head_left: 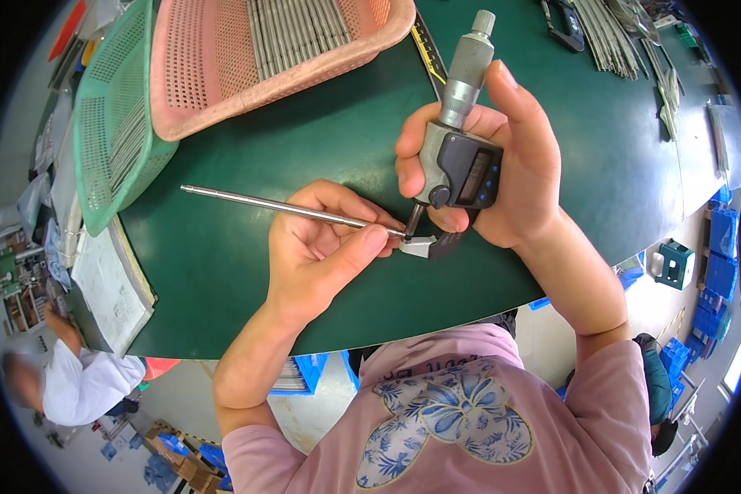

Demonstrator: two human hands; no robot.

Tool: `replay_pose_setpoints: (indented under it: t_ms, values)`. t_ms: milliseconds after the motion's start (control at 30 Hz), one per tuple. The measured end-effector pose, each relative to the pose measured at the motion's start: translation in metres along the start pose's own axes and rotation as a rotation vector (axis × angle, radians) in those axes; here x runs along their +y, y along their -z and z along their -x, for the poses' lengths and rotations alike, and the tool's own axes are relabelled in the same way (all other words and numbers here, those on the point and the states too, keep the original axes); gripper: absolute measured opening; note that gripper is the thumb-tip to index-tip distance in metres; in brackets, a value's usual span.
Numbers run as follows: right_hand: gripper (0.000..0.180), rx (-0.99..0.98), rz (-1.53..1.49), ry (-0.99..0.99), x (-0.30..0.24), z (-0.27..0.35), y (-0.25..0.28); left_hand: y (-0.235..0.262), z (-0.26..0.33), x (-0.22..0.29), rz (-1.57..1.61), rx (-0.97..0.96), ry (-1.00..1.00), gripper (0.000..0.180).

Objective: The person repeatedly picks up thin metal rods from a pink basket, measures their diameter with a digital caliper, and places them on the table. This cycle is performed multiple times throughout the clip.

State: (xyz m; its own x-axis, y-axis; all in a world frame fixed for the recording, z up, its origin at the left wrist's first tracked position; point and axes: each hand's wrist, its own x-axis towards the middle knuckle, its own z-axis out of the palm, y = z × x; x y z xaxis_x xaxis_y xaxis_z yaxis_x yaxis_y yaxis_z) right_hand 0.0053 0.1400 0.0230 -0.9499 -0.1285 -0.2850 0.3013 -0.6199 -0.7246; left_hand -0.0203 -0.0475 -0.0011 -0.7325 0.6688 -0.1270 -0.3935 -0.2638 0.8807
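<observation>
My left hand (325, 247) pinches a long thin metal rod (255, 202), which points out to the left over the green table (305, 140). The rod's near end sits between the jaws of a digital micrometer (461, 156). My right hand (502, 165) grips the micrometer's grey and black body, with its ribbed thimble pointing up and away. Both hands are held just above the table's front edge.
A pink perforated basket (206, 74) holding several metal rods lies at the back. A green basket (107, 140) with more rods stands at the left, beside an open notebook (111, 288). More rods and tools lie at the back right (609, 37). A person in white (82, 383) crouches lower left.
</observation>
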Motion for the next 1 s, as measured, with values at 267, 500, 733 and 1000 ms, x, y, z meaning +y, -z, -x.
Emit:
replay_pose_setpoints:
  t_ms: [267,500,733,1000]
  values:
    - [0.073,-0.003,0.102,0.103,0.001,0.003,-0.005,0.001,0.000,0.000,0.021,-0.020,-0.005,0.014]
    - [0.077,-0.040,0.208,0.205,0.002,0.006,-0.007,0.004,0.000,-0.003,0.028,-0.051,-0.050,0.014]
    - [0.078,-0.058,0.076,0.233,-0.001,0.010,-0.011,0.004,-0.001,-0.003,0.071,-0.151,-0.129,0.015]
    - [0.074,-0.070,-0.057,0.261,0.002,0.009,-0.010,0.005,-0.001,-0.001,0.043,-0.189,-0.151,0.015]
